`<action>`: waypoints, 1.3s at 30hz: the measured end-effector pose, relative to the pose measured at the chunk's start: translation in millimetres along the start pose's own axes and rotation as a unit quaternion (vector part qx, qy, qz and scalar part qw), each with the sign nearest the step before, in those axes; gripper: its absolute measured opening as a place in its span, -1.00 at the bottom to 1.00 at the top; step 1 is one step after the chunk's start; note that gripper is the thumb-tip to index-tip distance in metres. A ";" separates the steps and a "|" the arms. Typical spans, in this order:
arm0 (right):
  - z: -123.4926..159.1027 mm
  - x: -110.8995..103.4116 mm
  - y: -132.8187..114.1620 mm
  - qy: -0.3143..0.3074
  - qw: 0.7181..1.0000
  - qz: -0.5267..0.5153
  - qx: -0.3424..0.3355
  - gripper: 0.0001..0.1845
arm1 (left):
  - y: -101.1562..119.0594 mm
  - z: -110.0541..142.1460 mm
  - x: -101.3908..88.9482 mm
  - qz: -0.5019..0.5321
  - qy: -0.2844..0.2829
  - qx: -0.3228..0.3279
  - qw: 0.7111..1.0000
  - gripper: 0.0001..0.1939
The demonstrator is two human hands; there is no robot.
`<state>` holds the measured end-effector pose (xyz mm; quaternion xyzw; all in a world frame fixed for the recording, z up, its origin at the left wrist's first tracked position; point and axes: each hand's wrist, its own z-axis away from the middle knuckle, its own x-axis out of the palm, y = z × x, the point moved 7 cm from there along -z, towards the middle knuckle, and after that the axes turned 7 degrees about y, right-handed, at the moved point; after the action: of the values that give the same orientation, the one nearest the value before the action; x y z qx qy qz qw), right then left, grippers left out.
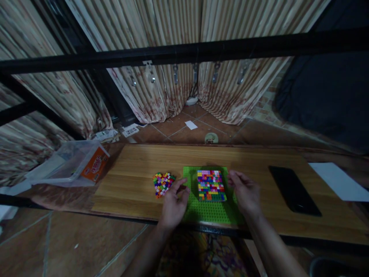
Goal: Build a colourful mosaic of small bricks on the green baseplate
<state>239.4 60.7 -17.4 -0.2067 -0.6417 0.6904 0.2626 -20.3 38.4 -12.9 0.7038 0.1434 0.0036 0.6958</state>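
Note:
A green studded baseplate (207,213) lies on the wooden table. On it stands a square block of many-coloured building bricks (211,184), with a bare green strip along its lower side. My left hand (174,204) is over the plate's left edge, thumb and forefinger apart and nothing visible between them. Just beyond that hand, a heap of loose coloured bricks (163,182) sits on the wood, partly hidden by the fingers. At the plate's right side my right hand (246,192) has its fingertips drawn together. Whatever they pinch, if anything, is too small to make out.
A black phone-like slab (294,190) lies on the table (132,161) at right, near a white sheet (340,181). A clear plastic box (69,161) with an orange label stands left of the table. A dark bar (173,54) with hooks crosses before the curtains.

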 end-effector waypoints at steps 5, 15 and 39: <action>27.0 7.4 -38.6 -0.026 0.993 0.070 -0.091 -0.69 | -6.1 2.8 -55.7 -0.033 0.100 0.029 0.994 -0.73; 147.1 112.6 -20.4 -0.347 0.856 0.272 -0.269 -0.79 | -24.4 17.1 -115.3 -0.201 0.185 0.110 0.956 -0.77; 161.6 141.5 5.8 -0.328 0.819 0.318 -0.348 -0.75 | -15.8 19.8 -98.4 -0.243 0.120 0.157 0.950 -0.69</action>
<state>28.3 23.6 -1.1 -0.2387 -0.7858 0.4930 -0.2871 -113.7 -1.5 -9.9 0.7425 0.3912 -0.1034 0.5339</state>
